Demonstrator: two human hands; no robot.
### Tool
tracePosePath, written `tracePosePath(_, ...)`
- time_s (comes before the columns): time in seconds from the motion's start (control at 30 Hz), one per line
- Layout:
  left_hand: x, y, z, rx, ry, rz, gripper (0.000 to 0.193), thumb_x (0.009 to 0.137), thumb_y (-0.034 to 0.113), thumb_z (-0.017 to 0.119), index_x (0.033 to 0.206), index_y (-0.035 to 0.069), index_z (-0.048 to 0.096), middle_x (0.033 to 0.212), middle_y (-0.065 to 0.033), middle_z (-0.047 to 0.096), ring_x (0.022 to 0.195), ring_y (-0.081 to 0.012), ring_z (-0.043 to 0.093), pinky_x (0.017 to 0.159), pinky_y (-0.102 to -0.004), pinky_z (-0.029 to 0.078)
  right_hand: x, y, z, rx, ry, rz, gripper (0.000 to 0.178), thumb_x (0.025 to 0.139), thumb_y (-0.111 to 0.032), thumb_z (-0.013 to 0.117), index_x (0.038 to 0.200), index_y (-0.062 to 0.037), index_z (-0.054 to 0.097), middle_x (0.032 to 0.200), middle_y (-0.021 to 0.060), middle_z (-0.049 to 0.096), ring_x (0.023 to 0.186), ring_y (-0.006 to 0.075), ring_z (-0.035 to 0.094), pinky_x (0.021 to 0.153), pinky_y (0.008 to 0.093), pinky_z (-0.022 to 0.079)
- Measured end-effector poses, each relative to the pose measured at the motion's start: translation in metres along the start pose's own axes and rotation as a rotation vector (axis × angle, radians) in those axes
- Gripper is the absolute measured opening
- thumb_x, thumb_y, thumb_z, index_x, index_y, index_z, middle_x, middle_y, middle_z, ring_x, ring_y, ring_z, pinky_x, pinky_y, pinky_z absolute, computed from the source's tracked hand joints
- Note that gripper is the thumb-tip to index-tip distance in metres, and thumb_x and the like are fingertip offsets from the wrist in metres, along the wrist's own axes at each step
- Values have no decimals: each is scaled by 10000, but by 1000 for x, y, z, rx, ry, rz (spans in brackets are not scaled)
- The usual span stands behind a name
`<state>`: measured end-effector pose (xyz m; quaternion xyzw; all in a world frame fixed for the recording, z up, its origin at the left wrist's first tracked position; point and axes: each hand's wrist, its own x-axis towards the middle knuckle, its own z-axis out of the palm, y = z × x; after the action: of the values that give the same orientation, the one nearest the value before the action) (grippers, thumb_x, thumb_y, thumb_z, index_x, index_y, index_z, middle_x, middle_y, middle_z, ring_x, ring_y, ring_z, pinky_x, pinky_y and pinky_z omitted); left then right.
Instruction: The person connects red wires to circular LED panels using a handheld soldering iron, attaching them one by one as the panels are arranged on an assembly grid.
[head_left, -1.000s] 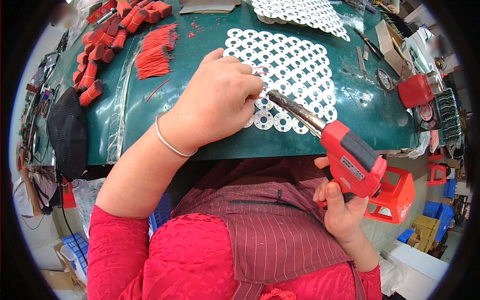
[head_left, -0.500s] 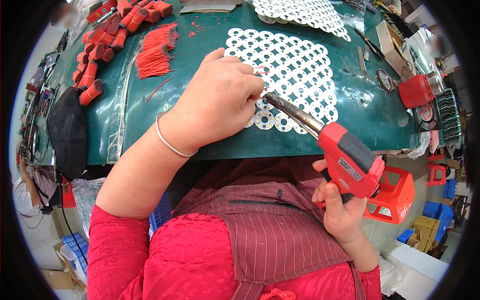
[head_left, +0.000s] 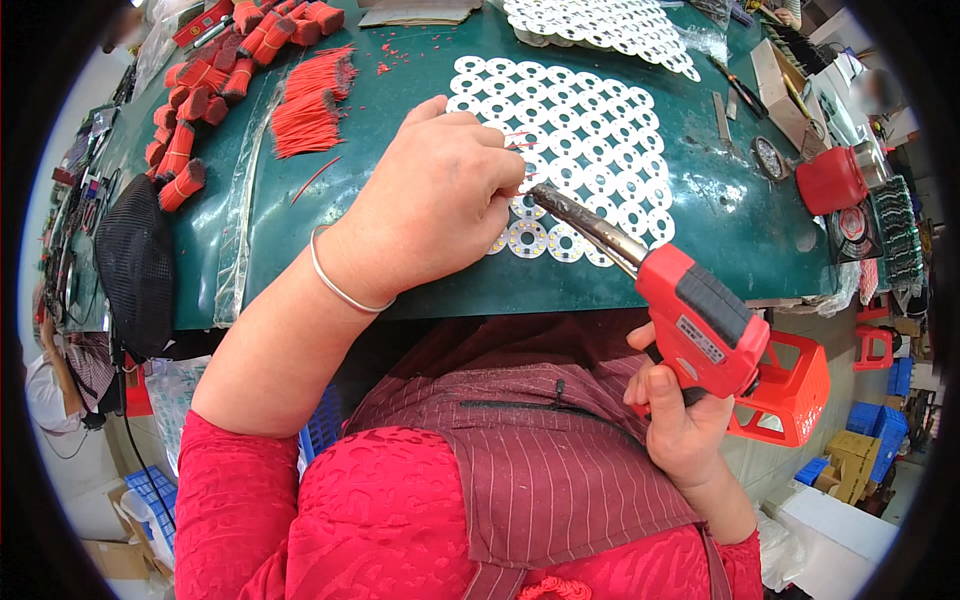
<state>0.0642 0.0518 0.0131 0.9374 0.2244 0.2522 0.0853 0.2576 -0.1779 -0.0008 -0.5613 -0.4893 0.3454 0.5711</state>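
Observation:
My left hand [head_left: 430, 200] is over the left part of a panel of round white LED boards [head_left: 597, 162]. Its fingers are closed in a pinch, and a bit of thin red wire shows at the fingertips. Other short red wires stick up from the boards just beyond them. My right hand [head_left: 685, 425] is wrapped around the handle of a red and black soldering gun [head_left: 695, 318]. The gun's dark tip points up and left, beside the left fingertips, close above the boards. Whether the tip touches a board I cannot tell.
Cut red wires [head_left: 310, 115] lie in piles on the green table [head_left: 400, 295], with tied bundles [head_left: 180, 165] farther left. A second board panel [head_left: 600, 25] lies at the back. Tweezers, a red bottle [head_left: 828, 183] and a wooden box [head_left: 785, 90] are at the right. A red stool [head_left: 790, 400] stands below.

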Motion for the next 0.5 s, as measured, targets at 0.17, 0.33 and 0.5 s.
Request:
tracePosePath(0.17, 0, 0, 0, -4, 7, 0, 61, 718, 29, 661, 738, 79, 631, 739, -60, 598, 827, -286, 625, 1025, -560, 422, 2, -5, -1, -62, -84, -26, 366, 1023, -168, 572, 1305, 33, 455, 1186, 210, 587, 657, 95, 524, 593, 294, 537)
tracePosePath(0.33, 0, 0, 1, -6, 13, -1, 61, 718, 29, 660, 739, 79, 631, 740, -61, 598, 827, -287, 624, 1026, -560, 420, 1, -3, -1, -58, -83, 3, 376, 1023, -161, 570, 1322, 29, 446, 1216, 218, 590, 669, 89, 529, 598, 295, 537)
tracePosePath(0.5, 0, 0, 0, -4, -2, -3, 58, 715, 29, 654, 740, 77, 632, 742, -62, 599, 831, -288, 624, 1028, -561, 419, 2, -2, -2, -90, -101, -9, 355, 1017, -135, 571, 1310, 26, 453, 1161, 196, 599, 677, 104, 540, 606, 296, 538)
